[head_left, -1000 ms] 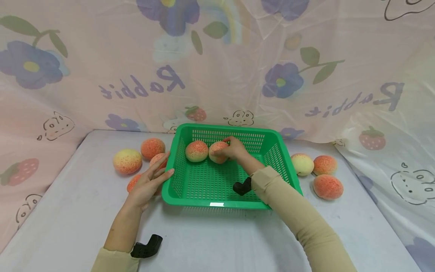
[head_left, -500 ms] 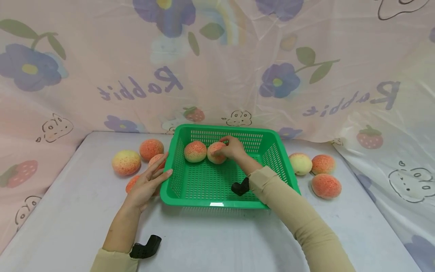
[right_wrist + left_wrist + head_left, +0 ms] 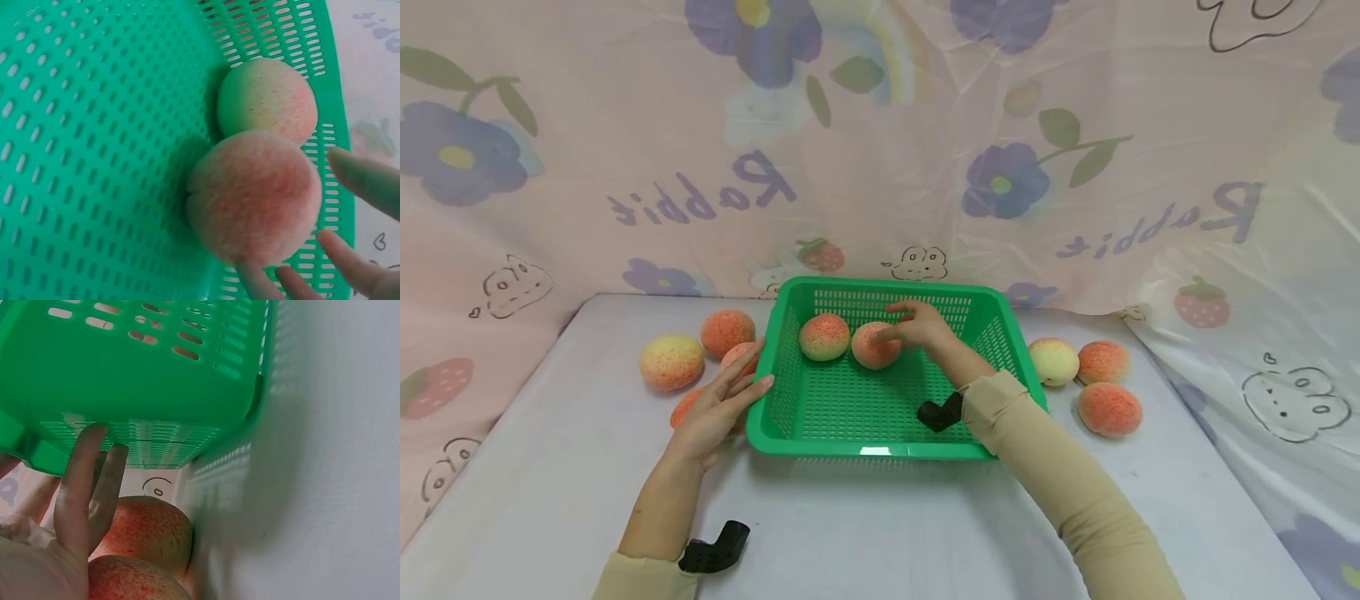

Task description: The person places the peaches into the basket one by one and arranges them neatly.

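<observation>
Inside a green plastic basket, two red-and-yellow peaches lie side by side at the back left: the left peach and the right peach. My right hand is over the basket beside the right peach, its fingers spread. In the right wrist view that peach sits against the other one, with fingertips around its side and lower edge. My left hand rests with extended fingers along the basket's left side. The left wrist view shows those fingers against the green wall.
Left of the basket are a yellow peach and several redder ones, partly behind my left hand. On the right stand a pale peach and two red peaches. A printed curtain hangs behind the white table.
My right hand's fingers have loosened from the right peach and drawn back slightly to the right, leaving it in the basket. The left hand keeps its place at the basket's side.
</observation>
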`<state>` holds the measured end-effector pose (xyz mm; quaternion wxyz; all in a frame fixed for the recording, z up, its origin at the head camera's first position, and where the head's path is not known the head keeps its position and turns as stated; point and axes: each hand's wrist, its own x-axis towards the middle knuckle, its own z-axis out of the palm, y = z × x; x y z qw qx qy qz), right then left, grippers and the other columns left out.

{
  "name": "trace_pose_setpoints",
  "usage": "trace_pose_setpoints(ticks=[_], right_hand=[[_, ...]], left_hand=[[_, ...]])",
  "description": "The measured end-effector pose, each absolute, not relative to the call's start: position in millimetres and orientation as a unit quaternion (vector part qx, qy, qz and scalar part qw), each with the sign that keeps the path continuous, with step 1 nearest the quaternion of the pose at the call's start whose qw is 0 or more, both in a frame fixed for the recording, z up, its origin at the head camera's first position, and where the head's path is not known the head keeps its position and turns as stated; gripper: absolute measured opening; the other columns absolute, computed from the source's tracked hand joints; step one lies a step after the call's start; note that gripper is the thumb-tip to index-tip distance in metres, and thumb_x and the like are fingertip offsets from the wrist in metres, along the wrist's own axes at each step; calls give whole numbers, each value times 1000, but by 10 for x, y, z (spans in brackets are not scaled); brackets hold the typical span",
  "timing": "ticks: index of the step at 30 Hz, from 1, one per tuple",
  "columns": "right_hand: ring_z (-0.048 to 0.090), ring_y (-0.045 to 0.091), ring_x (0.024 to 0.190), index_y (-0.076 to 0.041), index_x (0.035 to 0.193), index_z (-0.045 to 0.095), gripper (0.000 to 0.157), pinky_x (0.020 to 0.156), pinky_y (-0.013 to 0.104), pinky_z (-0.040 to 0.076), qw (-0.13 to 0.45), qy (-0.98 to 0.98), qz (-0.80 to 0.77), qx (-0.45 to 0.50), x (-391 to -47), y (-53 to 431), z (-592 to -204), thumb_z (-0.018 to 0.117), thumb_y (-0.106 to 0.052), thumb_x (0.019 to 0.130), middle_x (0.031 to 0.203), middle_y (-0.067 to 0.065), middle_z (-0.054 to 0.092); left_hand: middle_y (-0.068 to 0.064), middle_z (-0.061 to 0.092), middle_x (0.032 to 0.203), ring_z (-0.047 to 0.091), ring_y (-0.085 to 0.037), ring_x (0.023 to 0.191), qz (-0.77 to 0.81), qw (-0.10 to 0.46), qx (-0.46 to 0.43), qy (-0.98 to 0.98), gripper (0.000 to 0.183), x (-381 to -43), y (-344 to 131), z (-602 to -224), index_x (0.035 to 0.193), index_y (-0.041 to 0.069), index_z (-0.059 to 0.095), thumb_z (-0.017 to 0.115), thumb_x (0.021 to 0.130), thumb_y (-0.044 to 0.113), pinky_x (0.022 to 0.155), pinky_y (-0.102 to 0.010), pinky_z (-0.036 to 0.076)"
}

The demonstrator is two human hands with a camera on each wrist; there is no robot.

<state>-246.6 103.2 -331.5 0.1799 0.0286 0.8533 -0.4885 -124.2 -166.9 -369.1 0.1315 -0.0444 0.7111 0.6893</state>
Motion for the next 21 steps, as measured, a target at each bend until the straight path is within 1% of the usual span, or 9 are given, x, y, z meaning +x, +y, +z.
trace_pose_setpoints(ticks=[5, 9, 14, 18, 21], right_hand=[[50, 36, 123, -9, 135, 53, 56, 96, 44, 48, 204, 857, -472, 19, -2440, 1034, -3399, 72, -5, 83, 143, 22, 42], [52, 37, 121, -9, 134, 55, 55, 95, 45, 49, 201, 855, -478, 20, -2432, 1038, -3427, 72, -2, 82, 141, 22, 44], [55, 34, 116, -9, 134, 55, 52, 94, 45, 49, 195, 852, -486, 23, -2466, 1054, -3418, 70, -5, 84, 136, 21, 49], [58, 33, 110, -7, 133, 56, 50, 94, 45, 49, 181, 847, -498, 30, -2507, 1052, -3420, 71, -9, 86, 129, 21, 55], [59, 32, 108, -7, 133, 55, 50, 93, 45, 50, 180, 849, -496, 30, -2519, 1047, -3419, 72, -11, 86, 127, 20, 56]], left_hand=[[-18, 39, 146, 61, -9, 97, 698, 139, -44, 701, 67, -1229, -1681, -3708, 152, 36, 21, 58, 96, 35, 79, -27, 52], [-18, 38, 147, 61, -9, 100, 702, 143, -47, 696, 67, -1222, -1675, -3725, 153, 36, 21, 58, 97, 34, 81, -27, 52], [-16, 38, 147, 58, -11, 105, 693, 141, -48, 706, 67, -1227, -1669, -3719, 152, 38, 22, 58, 96, 36, 84, -27, 49], [-16, 39, 146, 58, -10, 103, 692, 135, -47, 707, 66, -1238, -1666, -3709, 152, 37, 22, 58, 96, 36, 84, -27, 50], [-16, 39, 146, 59, -9, 101, 695, 135, -48, 705, 66, -1238, -1663, -3699, 152, 36, 22, 57, 97, 34, 82, -26, 51]])
